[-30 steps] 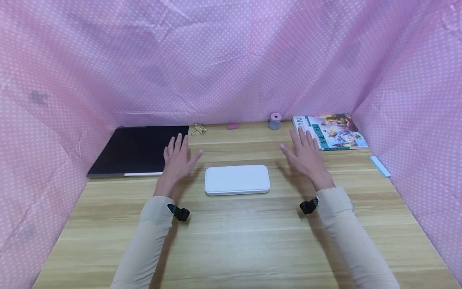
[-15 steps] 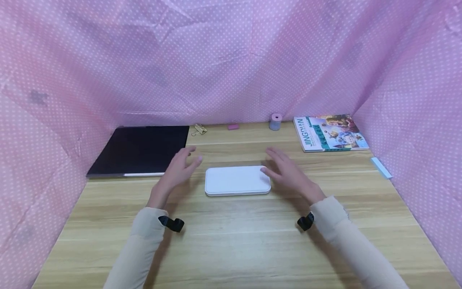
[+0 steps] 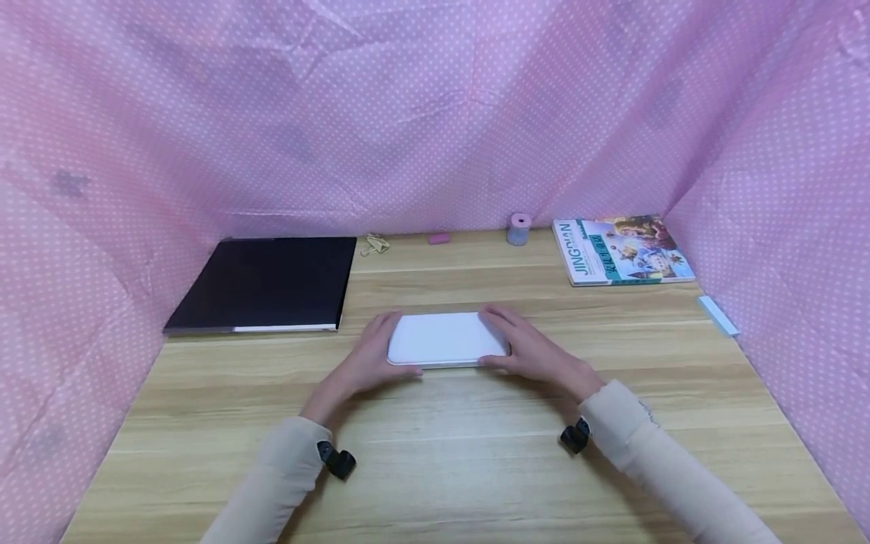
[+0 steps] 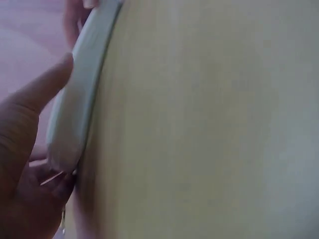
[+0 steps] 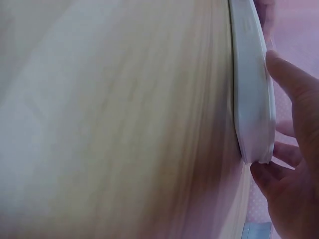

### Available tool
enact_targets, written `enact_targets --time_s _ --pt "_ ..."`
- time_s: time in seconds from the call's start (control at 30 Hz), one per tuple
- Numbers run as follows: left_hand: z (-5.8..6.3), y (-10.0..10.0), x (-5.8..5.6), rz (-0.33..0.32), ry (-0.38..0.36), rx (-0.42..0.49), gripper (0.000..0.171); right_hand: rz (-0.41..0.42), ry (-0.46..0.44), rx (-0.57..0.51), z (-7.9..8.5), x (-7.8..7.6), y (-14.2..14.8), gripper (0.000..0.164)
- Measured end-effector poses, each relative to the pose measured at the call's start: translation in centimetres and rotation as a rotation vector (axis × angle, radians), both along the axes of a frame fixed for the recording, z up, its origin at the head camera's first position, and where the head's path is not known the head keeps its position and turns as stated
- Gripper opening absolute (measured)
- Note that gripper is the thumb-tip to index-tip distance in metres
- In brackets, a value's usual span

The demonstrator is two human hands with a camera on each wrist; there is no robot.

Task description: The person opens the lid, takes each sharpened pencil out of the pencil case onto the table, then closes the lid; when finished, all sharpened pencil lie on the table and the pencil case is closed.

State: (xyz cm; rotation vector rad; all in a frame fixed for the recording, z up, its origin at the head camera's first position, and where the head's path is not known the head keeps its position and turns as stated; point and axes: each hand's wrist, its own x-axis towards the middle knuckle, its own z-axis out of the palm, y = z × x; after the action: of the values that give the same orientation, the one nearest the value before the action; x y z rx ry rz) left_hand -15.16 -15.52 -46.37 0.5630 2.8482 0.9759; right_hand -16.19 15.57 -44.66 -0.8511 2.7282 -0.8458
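A flat white rectangular case (image 3: 445, 338) with rounded corners lies at the middle of the wooden table in the head view. My left hand (image 3: 372, 357) grips its left end, thumb along the near edge and fingers round the far side. At the opposite end, my right hand (image 3: 533, 352) holds the case the same way. The left wrist view shows the case's side wall (image 4: 82, 94) with the thumb against its edge. In the right wrist view the thumb touches the rim of the case (image 5: 253, 89), and fingertips curl at its end.
A flat black rectangular item (image 3: 265, 283) lies back left. Gold binder clips (image 3: 375, 244), a small pink block (image 3: 439, 238) and a pink-topped cylinder (image 3: 518, 229) line the back. A book (image 3: 621, 251) and a pale blue strip (image 3: 717, 316) are at right. Pink dotted cloth (image 3: 435, 113) encloses the table.
Both hands have come inward and nearer the body, from spread above the table on either side of the case to gripping its two ends. The case appears in the same place.
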Motion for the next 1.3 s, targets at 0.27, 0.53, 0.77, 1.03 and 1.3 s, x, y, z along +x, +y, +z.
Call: enact_targets --time_s 0.27,0.53,0.77,1.03,1.3 --pt "-0.9 1.9 0.7 0.126 0.071 -0.025 0.110 0.006 0.012 0.021 -0.3 0.1 -0.3 0.093" --pt "-1.4 2.0 1.1 0.185 0.090 0.003 0.113 -0.041 -0.052 -0.015 -0.5 0.3 -0.3 0.099" --pt "-1.7 2.0 0.9 0.196 0.128 -0.009 0.109 -0.065 -0.020 -0.007 -0.7 0.4 -0.3 0.098" --pt "-1.7 2.1 0.8 0.199 0.153 -0.030 0.107 -0.069 0.036 0.005 -1.2 0.5 -0.2 0.096" --pt "-1.8 2.1 0.7 0.205 0.158 -0.036 0.106 -0.050 0.067 0.011 -0.9 0.5 -0.2 0.094"
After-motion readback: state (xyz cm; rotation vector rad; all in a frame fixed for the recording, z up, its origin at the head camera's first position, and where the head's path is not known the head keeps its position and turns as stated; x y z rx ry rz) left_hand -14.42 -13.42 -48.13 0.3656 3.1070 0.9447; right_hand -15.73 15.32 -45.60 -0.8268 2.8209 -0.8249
